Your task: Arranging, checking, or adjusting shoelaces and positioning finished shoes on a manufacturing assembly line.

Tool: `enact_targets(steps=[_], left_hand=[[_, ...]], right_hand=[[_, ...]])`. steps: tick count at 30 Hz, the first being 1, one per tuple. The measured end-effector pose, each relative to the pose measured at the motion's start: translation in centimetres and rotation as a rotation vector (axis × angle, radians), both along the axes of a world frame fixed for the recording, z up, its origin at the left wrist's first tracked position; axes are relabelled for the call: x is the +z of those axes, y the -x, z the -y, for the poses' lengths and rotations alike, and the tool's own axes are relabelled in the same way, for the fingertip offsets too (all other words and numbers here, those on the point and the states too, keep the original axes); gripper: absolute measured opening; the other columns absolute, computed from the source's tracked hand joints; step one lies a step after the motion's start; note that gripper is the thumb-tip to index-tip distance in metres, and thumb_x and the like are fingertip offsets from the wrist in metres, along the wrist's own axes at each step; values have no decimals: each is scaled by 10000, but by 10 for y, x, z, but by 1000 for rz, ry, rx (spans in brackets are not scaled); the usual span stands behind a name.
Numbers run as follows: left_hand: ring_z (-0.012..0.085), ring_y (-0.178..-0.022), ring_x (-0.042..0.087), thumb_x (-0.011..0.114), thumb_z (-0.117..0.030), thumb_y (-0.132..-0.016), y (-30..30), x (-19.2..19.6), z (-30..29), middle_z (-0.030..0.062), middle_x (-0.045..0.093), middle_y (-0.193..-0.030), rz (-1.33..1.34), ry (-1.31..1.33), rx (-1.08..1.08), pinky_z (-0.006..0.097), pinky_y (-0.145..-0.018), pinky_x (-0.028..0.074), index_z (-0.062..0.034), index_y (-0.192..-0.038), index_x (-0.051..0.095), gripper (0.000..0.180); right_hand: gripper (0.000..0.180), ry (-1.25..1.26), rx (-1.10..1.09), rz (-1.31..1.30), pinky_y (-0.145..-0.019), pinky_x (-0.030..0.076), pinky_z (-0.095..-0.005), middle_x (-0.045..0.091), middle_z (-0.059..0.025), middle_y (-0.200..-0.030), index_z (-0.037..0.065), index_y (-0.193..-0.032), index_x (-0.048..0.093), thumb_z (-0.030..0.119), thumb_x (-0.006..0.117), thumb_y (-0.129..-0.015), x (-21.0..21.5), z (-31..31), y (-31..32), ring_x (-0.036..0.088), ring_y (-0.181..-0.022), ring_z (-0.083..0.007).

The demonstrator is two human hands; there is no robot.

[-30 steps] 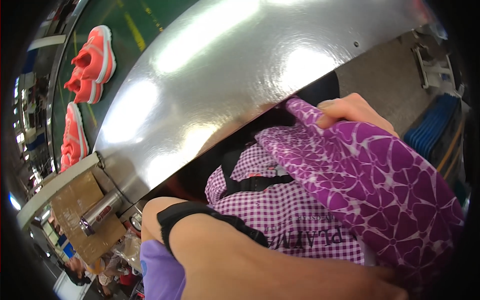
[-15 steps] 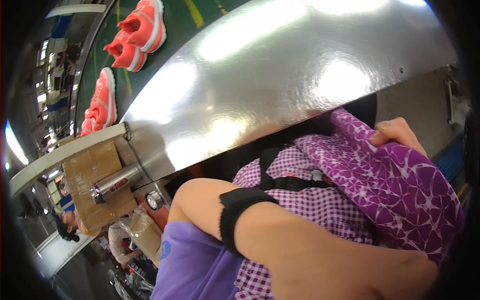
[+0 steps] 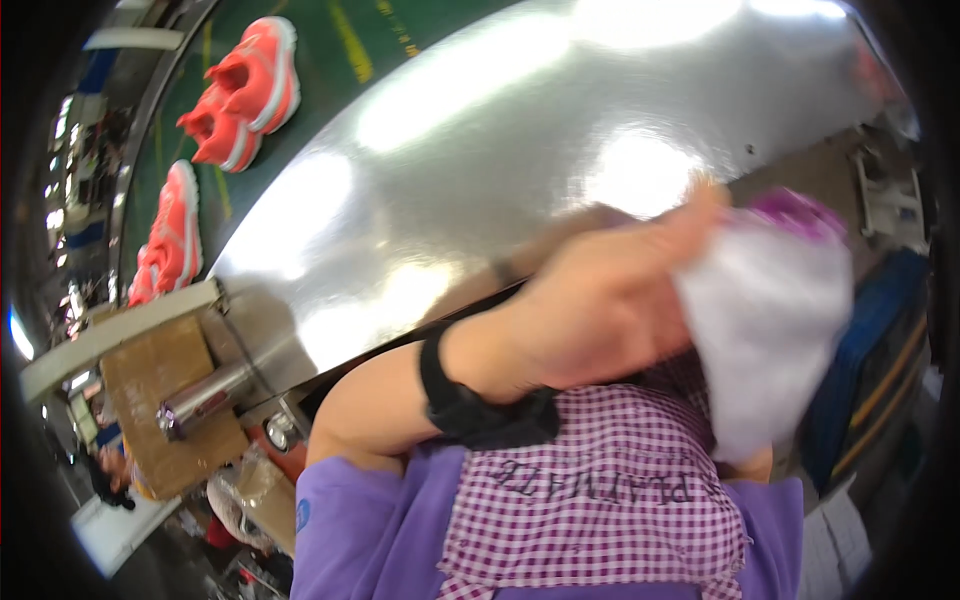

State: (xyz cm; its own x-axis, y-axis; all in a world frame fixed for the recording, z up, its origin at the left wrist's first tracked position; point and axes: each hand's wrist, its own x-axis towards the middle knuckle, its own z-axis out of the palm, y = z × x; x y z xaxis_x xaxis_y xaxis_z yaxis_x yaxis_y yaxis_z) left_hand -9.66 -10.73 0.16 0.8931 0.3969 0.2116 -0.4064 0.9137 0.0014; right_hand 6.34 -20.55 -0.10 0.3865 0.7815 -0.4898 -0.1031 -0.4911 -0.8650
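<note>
My left hand [image 3: 625, 290], blurred by motion, is raised in front of my chest with a black band [image 3: 470, 395] round its wrist. Its curled fingers meet the edge of a purple-and-white cloth [image 3: 770, 320] and appear to grip it. Mostly the cloth's white side shows, with a purple patch at its top. A small piece of my right arm [image 3: 755, 466] shows below the cloth; my right hand is hidden. Behind the cloth and my left arm I wear a purple checked apron [image 3: 590, 500] over a lilac shirt.
A shiny metal table [image 3: 480, 170] curves across the far side. Coral shoes [image 3: 255, 80] stand on a green surface [image 3: 330, 60] at the far left. A cardboard box [image 3: 150, 380] and a metal cylinder [image 3: 200, 400] are on the left. At the right is a blue panel [image 3: 870, 350].
My left hand has swung up from the lower right to chest height. The patterned purple cloth, spread wide before, is now bunched with its white side showing. My right hand has gone from sight.
</note>
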Motion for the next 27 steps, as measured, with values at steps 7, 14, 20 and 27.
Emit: enact_targets(steps=[7, 14, 20, 27], left_hand=[[235, -1285, 482, 269, -428, -1044, 19, -29, -29, 126, 526, -1370, -471, -125, -69, 394, -1109, 327, 10, -1357, 455, 570], [295, -1359, 392, 281, -449, -1033, 15, -31, -17, 177, 429, -1449, -677, -213, -66, 446, -1145, 254, 44, -1405, 378, 624], [285, -1361, 388, 296, -469, -1026, 12, -47, -16, 180, 429, -1447, -626, -205, -163, 431, -1144, 258, 46, -1410, 366, 646], [362, -1296, 427, 612, -303, -910, -18, -44, 15, 287, 417, -1384, -862, -1516, -18, 398, -1091, 327, 86, -1391, 325, 683]], right_hand=[[216, -87, 41, 410, -718, 488, -274, 700, -128, -913, -23, -1051, 678, 97, 602, -888, -95, 33, -20, 642, -796, -152], [255, -42, -56, 405, -784, 494, -259, 714, -104, -1001, -5, -1117, 667, 110, 611, -896, -87, 43, -46, 657, -886, -132], [245, -164, -174, 474, -846, 481, -232, 693, -59, -999, 4, -1150, 658, 78, 607, -922, -59, 40, -60, 633, -943, -105], [224, -437, -131, 472, -865, 463, -240, 676, -69, -994, -41, -1121, 644, 20, 579, -916, 16, -4, -26, 623, -943, -125]])
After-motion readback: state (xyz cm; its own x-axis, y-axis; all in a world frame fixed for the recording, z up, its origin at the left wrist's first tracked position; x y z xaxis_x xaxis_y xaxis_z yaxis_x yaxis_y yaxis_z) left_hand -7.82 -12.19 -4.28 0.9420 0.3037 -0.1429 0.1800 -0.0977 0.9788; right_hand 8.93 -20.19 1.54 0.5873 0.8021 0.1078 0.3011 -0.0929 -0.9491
